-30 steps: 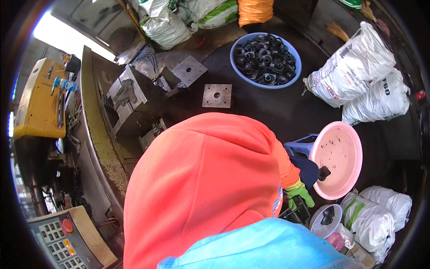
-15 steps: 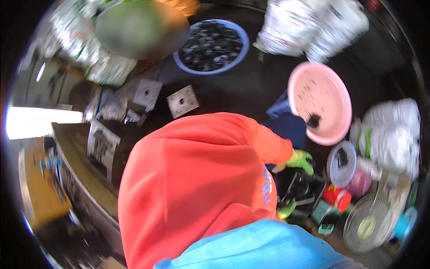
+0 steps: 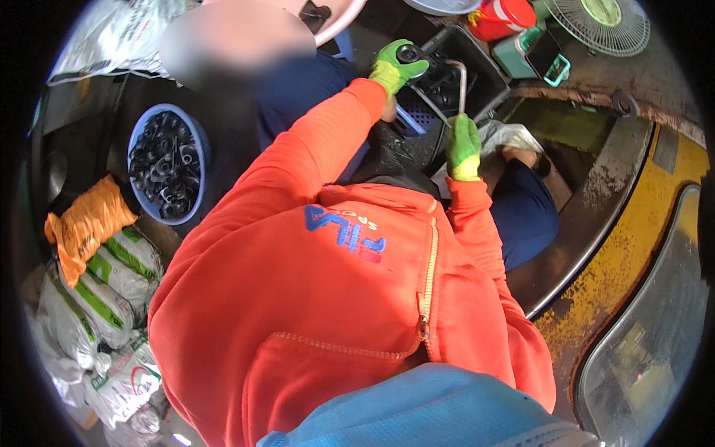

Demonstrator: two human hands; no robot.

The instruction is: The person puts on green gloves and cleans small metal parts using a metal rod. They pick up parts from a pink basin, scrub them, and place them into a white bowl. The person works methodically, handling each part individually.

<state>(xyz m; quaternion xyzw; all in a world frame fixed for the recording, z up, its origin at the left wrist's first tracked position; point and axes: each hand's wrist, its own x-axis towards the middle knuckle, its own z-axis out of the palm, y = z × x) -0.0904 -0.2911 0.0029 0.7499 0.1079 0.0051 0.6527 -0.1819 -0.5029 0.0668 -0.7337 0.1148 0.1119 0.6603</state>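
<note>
Both of my hands wear green gloves. My left hand [image 3: 397, 68] grips a small black plastic part [image 3: 409, 54] with a round ring-shaped end. In my right hand [image 3: 464, 141] is the shaft of a bent metal rod [image 3: 462, 89], whose upper end hooks leftward over a black bin [image 3: 488, 83]. More black parts [image 3: 441, 82] lie inside that bin, in front of my lap. The rod's tip is hard to make out against them, and whether it touches one I cannot tell.
A blue basin [image 3: 202, 179] heaped with black parts stands at left, near an orange bag [image 3: 89, 223] and white sacks [image 3: 82, 320]. A pink basin [image 3: 344, 21] lies beyond. Past the bin are a red container [image 3: 503, 18], teal box [image 3: 514, 52] and fan [image 3: 599, 22]. Yellow machinery [image 3: 596, 287] borders the right.
My view has swung round, so the basins, fan and bin sit elsewhere in the picture. Both gloved hands, partly hidden before, now show with the black part and the metal rod.
</note>
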